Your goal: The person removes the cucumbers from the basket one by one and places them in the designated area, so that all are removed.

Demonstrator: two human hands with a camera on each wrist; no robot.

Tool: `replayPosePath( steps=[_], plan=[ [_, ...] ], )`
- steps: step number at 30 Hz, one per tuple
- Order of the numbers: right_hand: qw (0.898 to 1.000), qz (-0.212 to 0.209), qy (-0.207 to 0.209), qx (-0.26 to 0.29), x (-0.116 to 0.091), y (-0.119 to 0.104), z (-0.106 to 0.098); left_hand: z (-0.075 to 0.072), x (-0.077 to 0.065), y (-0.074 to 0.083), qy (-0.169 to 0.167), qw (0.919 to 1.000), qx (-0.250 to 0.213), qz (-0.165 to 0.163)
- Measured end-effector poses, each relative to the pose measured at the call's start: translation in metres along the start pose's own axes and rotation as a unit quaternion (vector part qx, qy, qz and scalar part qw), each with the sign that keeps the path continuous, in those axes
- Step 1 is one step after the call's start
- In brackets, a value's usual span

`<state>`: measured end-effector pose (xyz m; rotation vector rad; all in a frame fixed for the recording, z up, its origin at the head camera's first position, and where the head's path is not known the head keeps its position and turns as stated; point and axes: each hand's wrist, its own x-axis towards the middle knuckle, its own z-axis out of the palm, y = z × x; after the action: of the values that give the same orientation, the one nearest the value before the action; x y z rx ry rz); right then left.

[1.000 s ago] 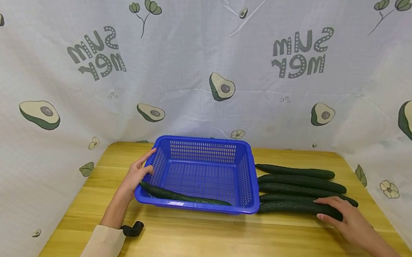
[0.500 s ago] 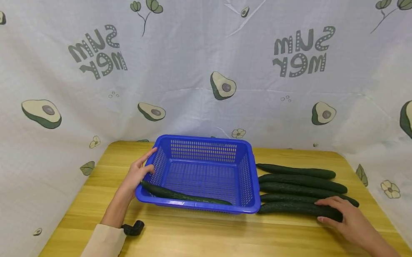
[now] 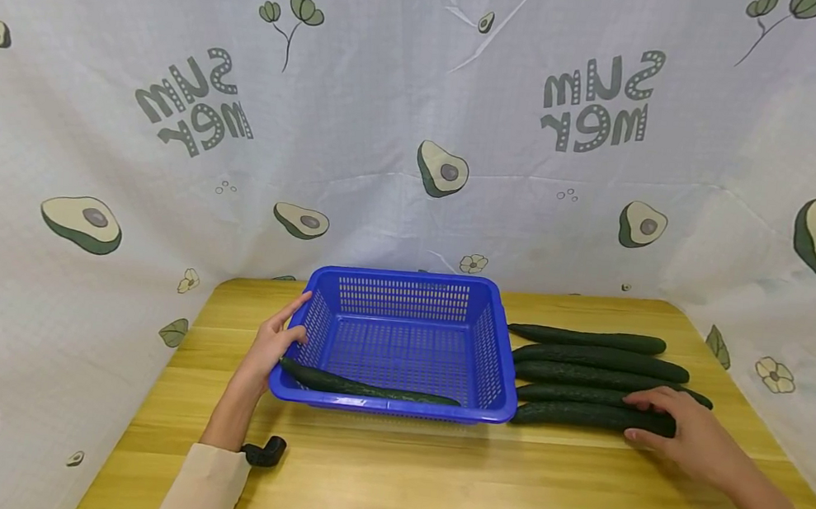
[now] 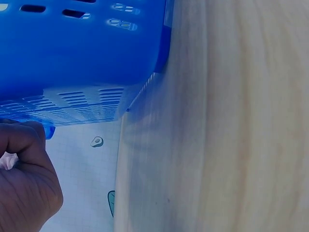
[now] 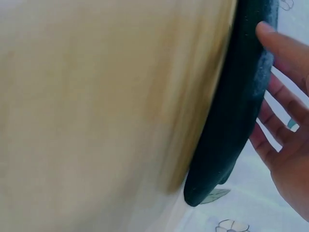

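A blue plastic basket (image 3: 392,406) with slotted walls stands on the wooden table. My left hand (image 3: 274,348) grips its left rim; in the left wrist view, the curled fingers (image 4: 21,137) are at the basket's side. One cucumber (image 3: 364,386) lies inside along the near wall, its left end raised toward the corner. To the right, several dark green cucumbers (image 3: 599,357) lie side by side. My right hand (image 3: 691,434) holds the nearest cucumber (image 3: 578,415) by its right part. In the right wrist view, the thumb is on one side of this cucumber (image 5: 227,116), the fingers on the other.
The wooden table (image 3: 384,484) runs back to a white cloth (image 3: 361,133) printed with avocados, which also hangs along both sides. The basket's right wall stands close to the cucumbers' left ends. A black device (image 3: 264,451) is at the left wrist.
My right hand has shifted very slightly left at the nearest cucumber. My left hand and the basket hold their place; the head view has drifted a little.
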<state>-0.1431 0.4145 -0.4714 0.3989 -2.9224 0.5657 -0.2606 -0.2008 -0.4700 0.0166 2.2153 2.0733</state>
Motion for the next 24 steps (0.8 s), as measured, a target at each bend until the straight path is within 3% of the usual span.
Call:
replayPosePath(
  steps=[5,14,24],
  plan=[
    [0.999,0.016,0.002,0.036,0.015,-0.018,-0.006,0.000,0.001,0.000,-0.002,1.0000,0.003,0.000],
    [0.996,-0.032,0.049,0.065,0.059,-0.077,-0.005,-0.001,0.002,0.001,0.002,1.0000,0.007,-0.005],
    [0.988,-0.069,0.021,0.133,0.103,-0.143,0.015,-0.001,-0.001,0.002,0.000,1.0000,0.000,-0.010]
  ],
)
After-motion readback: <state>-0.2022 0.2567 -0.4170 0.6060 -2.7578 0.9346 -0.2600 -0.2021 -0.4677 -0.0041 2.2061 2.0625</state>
